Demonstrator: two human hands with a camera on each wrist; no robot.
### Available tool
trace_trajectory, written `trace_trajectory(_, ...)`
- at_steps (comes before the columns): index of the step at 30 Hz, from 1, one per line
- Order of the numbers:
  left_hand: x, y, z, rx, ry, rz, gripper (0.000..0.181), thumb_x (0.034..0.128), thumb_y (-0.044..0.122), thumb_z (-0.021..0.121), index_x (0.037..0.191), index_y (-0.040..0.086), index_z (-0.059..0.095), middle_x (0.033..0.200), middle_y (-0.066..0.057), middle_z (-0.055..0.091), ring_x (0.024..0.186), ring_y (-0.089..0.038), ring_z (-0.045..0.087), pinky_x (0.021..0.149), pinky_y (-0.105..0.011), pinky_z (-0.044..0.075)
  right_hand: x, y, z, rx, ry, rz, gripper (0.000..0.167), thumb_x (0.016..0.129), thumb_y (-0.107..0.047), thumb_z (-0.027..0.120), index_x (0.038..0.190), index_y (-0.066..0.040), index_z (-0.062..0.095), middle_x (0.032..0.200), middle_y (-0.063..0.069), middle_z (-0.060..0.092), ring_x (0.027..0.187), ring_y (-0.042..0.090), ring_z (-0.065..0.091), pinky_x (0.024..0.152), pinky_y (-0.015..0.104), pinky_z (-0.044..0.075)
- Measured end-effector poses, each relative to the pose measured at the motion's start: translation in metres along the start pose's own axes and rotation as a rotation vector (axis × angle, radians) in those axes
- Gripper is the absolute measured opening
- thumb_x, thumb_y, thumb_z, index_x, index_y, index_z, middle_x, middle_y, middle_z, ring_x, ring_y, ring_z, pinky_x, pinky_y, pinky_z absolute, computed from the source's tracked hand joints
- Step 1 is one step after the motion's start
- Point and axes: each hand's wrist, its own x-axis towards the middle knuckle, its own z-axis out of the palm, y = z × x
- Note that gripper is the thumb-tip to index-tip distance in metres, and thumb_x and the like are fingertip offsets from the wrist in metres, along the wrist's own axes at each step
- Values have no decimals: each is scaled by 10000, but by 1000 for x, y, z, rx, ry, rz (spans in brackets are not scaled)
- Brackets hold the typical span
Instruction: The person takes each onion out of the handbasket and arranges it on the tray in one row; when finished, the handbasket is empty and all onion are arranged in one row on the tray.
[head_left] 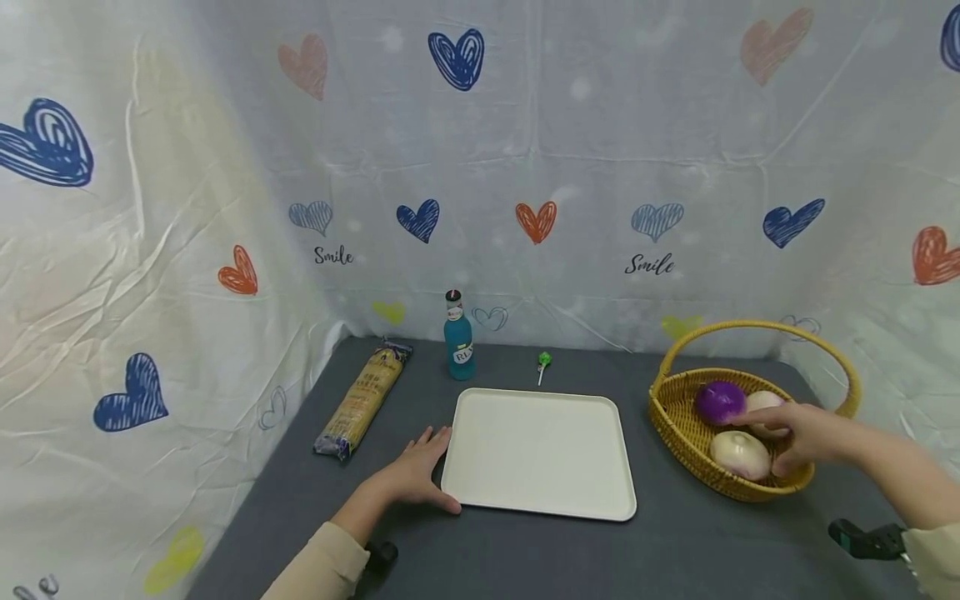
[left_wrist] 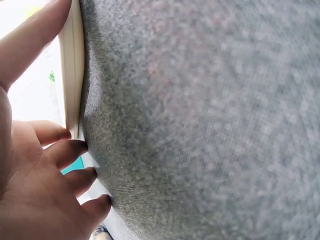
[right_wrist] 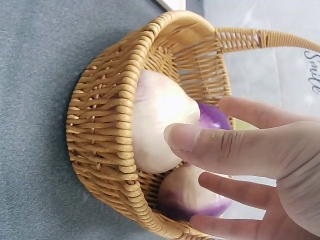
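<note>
My left hand (head_left: 417,472) (left_wrist: 45,170) lies spread at the left edge of a white tray (head_left: 542,454) (left_wrist: 74,75), thumb and fingers touching its rim. Over a yellow wicker basket (head_left: 686,450) (right_wrist: 100,130) at the right, my right hand (head_left: 808,435) (right_wrist: 260,165) reaches in with its fingers apart. Inside the basket are a white round vegetable (head_left: 739,455) (right_wrist: 162,120), a purple one (head_left: 720,402) (right_wrist: 212,117) and a white-and-purple one (head_left: 765,408) (right_wrist: 192,192) partly behind the hand. Whether the fingers touch any of them, I cannot tell.
Behind the tray stand a blue bottle (head_left: 458,342) and a green lollipop (head_left: 543,360) lying on the grey table (head_left: 525,554). A long yellow noodle packet (head_left: 363,400) lies at the left. The basket's handle (head_left: 757,325) arches up behind my right hand.
</note>
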Motion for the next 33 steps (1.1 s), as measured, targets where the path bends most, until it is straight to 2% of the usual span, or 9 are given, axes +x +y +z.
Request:
trace_trajectory(4, 0, 0, 0, 0, -4, 2, 1280, 677, 600, 876, 1619, 73, 189, 1680, -138, 205, 1559, -410, 87, 1228, -629, 122, 2, 5, 1, -41, 3, -40, 756, 721, -97, 877, 1398, 21, 561, 1384, 433, 452, 1210, 640, 480, 799, 418, 588)
trace_trajectory(7, 0, -1, 0, 2, -12, -3, 1277, 681, 596, 875, 1621, 77, 183, 1683, -134, 196, 1560, -408, 80, 1228, -631, 117, 4, 9, 3, -75, 6, -70, 751, 711, -131, 886, 1380, 20, 580, 1373, 374, 516, 1221, 572, 515, 819, 336, 567)
trace_trajectory(11, 0, -2, 0, -6, -16, -7, 1277, 683, 585, 879, 1622, 78, 178, 1685, -132, 190, 1561, -406, 74, 1228, -632, 112, 7, 14, 6, -90, 12, -88, 762, 716, -183, 888, 1391, -5, 582, 1343, 305, 584, 1194, 300, 583, 795, 207, 502)
trace_trajectory(13, 1, -2, -1, -12, -18, -5, 1278, 683, 581, 882, 1622, 77, 176, 1685, -131, 187, 1561, -406, 73, 1229, -631, 109, 7, 15, 7, -77, 8, -104, 765, 721, -177, 883, 1395, 8, 570, 1324, 316, 589, 1149, 184, 577, 779, 203, 488)
trace_trajectory(16, 1, -2, -1, -16, -21, -2, 1278, 685, 584, 878, 1623, 78, 173, 1687, -129, 182, 1562, -404, 71, 1230, -630, 107, 8, 15, 10, -58, -3, -90, 770, 722, -175, 881, 1401, -1, 564, 1320, 325, 581, 1088, 98, 547, 749, 205, 473)
trace_trajectory(21, 1, -2, 0, -22, -29, -4, 1301, 673, 571, 892, 1628, 87, 152, 1690, -126, 169, 1563, -401, 55, 1228, -635, 102, 8, 13, 14, -17, -19, -76, 751, 733, -134, 870, 1402, 0, 557, 1298, 329, 573, 946, 54, 511, 680, 208, 449)
trace_trajectory(25, 0, -2, -1, -27, -34, -1, 1326, 661, 549, 909, 1629, 82, 133, 1692, -131, 159, 1564, -400, 43, 1225, -641, 94, 10, 12, 17, -13, -14, -105, 739, 729, -114, 867, 1390, 11, 561, 1259, 307, 578, 882, 52, 483, 642, 214, 433)
trace_trajectory(29, -1, -2, 0, -18, -32, 1, 1324, 668, 559, 900, 1629, 81, 126, 1693, -126, 153, 1565, -398, 40, 1226, -641, 90, 13, 12, 18, -86, 23, -115, 697, 727, -133, 874, 1354, -2, 600, 1225, 243, 609, 872, 64, 477, 651, 216, 414)
trace_trajectory(33, -2, -1, 0, -10, -33, 2, 1314, 680, 561, 892, 1628, 76, 122, 1694, -128, 147, 1565, -398, 38, 1228, -638, 87, 15, 11, 20, -168, 64, -111, 639, 732, -156, 873, 1312, -27, 639, 1240, 230, 631, 962, 74, 526, 701, 210, 436)
